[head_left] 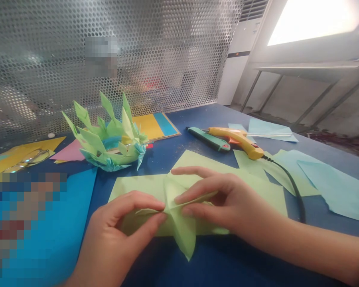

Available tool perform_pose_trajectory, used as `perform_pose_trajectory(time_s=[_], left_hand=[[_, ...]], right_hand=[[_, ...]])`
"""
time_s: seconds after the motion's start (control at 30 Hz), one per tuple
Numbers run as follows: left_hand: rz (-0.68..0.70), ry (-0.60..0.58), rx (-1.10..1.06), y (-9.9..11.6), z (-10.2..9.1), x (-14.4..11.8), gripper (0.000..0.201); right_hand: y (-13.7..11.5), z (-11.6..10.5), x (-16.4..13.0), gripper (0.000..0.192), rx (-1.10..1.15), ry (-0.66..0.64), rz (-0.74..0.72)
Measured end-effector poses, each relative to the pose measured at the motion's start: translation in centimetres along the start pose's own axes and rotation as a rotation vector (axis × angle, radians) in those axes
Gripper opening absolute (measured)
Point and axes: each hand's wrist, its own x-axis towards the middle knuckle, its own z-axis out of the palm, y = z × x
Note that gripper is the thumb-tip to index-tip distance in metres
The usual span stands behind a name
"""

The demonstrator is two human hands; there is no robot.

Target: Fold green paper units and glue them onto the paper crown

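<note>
Left hand (119, 227) wrist cut off by bottom edge; right hand (227, 199) forearm runs out past right edge. Both hands cover part of the folded green paper (182, 235), so the crease under the fingers can't be seen. Pixelated block (24, 223) at lower left hides whatever lies on the blue sheet (77, 191). Two more blurred patches on the perforated screen (167, 48); shapes behind it too hazy to identify. Glue gun (242, 141) cord (293, 187) disappears behind right forearm. Light blue paper (341, 187) clipped by right edge. Glasses-like item (26, 159) on yellow paper unclear.
</note>
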Motion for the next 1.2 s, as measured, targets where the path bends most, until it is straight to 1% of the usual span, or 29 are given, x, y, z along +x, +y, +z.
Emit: perform_pose_trajectory(time_s=[0.13,0.3,0.43,0.53,0.63,0.83,0.97,1.13,1.2], left_hand=[[-0.046,0.057,-0.013,0.61,0.38,-0.34,0.010],[-0.040,0.061,-0.016,0.85,0.63,-0.26,0.011],[-0.012,0.034,-0.041,0.71,0.51,-0.22,0.009],[0.001,0.010,-0.033,0.81,0.50,-0.26,0.011],[0.009,-0.004,-0.036,0.99,0.60,-0.28,0.012],[0.028,0.016,-0.028,0.78,0.76,-0.29,0.013],[0.076,0.036,-0.020,0.60,0.86,-0.41,0.017],[0.174,0.051,-0.027,0.42,0.87,-0.50,0.023],[0.201,0.030,-0.032,0.30,0.76,-0.41,0.024]], right_hand=[[0.32,0.06,0.07,0.008,-0.057,-0.003,-0.026],[0.32,0.21,0.05,0.012,-0.057,-0.016,-0.074],[-0.05,0.27,-0.09,0.016,-0.033,-0.050,-0.063],[-0.02,0.33,-0.21,0.015,-0.006,-0.075,-0.066],[0.20,0.43,-0.27,0.012,-0.004,-0.070,-0.081],[0.13,0.44,0.04,0.009,-0.033,-0.060,-0.043],[-0.06,0.36,0.04,0.006,-0.012,-0.050,-0.036],[-0.16,0.56,-0.26,0.007,0.031,-0.050,-0.090],[-0.10,0.70,-0.29,0.004,0.045,-0.044,-0.105]])
